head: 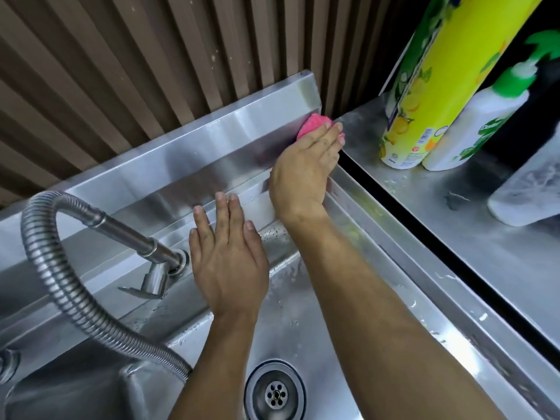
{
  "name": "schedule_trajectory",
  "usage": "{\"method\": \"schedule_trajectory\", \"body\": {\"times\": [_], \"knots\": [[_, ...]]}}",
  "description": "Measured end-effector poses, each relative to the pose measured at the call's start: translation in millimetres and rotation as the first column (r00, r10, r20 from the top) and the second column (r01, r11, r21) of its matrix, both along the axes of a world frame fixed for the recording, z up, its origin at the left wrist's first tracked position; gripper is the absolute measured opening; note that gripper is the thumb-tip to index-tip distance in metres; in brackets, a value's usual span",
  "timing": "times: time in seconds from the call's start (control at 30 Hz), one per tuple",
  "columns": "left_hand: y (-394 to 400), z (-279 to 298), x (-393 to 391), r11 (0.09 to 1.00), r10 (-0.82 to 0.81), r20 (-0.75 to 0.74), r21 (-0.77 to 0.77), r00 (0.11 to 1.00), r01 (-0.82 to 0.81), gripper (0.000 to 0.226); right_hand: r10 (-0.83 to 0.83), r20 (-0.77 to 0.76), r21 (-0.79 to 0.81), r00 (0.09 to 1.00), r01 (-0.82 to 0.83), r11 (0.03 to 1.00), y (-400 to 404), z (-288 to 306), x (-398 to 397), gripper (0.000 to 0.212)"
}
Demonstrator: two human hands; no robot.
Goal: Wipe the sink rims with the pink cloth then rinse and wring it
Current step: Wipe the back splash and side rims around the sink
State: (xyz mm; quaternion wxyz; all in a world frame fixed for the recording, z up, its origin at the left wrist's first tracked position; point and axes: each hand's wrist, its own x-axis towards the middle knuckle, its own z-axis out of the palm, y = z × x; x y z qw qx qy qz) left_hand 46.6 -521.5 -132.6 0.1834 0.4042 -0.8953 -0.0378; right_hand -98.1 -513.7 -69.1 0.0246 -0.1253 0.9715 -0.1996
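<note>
Pink cloth (312,125) sits bunched in the back right corner of the stainless sink (303,328), pressed against the backsplash (212,153) just above the rear rim. Right hand (303,174) covers it, fingers extended over the cloth and pushing it into the steel (thumb hidden, so can't tell if it pinches). Left hand (227,256) is flat and spread, holding nothing, fingertips on the rear rim beside the faucet (157,268) with its corrugated hose (60,283). Drain (275,394) below. Yellow bottle (430,95) and white green-capped bottle (475,128) stand on the counter (454,222) to the right.
</note>
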Motion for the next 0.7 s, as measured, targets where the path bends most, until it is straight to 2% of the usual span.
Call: {"method": "schedule_trajectory", "body": {"times": [0.1,0.2,0.3,0.47,0.57,0.7], "knots": [[-0.3,0.4,0.7,1.000,-0.008,-0.007,0.027,1.000,0.008,0.054,0.058,0.084,0.103,0.995,-0.067,0.992,5.0,5.2,3.6,0.075],[2.7,3.9,1.7,0.999,-0.024,0.016,0.045,1.000,0.023,0.055,0.247,0.066,0.245,0.967,-0.256,0.935,30.4,-1.8,7.7,0.067],[3.7,11.4,1.0,0.994,-0.024,-0.015,0.109,1.000,0.025,0.056,0.369,0.091,0.235,0.925,-0.380,0.894,48.3,-1.0,4.0,0.071],[0.8,41.8,-45.4,0.907,-0.301,-0.249,0.223,0.920,0.357,0.059,0.353,0.031,0.209,0.935,-0.351,0.913,42.1,-2.0,-5.9,0.065],[-7.7,48.3,-72.6,0.840,-0.455,-0.146,0.255,0.878,0.478,0.061,0.447,-0.002,0.144,0.894,-0.442,0.885,72.1,-5.7,-12.8,0.064],[-17.4,35.8,-78.1,0.801,-0.588,0.110,0.221,0.802,0.557,0.057,0.531,-0.153,0.150,0.834,-0.511,0.846,142.9,-17.6,12.0,0.063]]}}
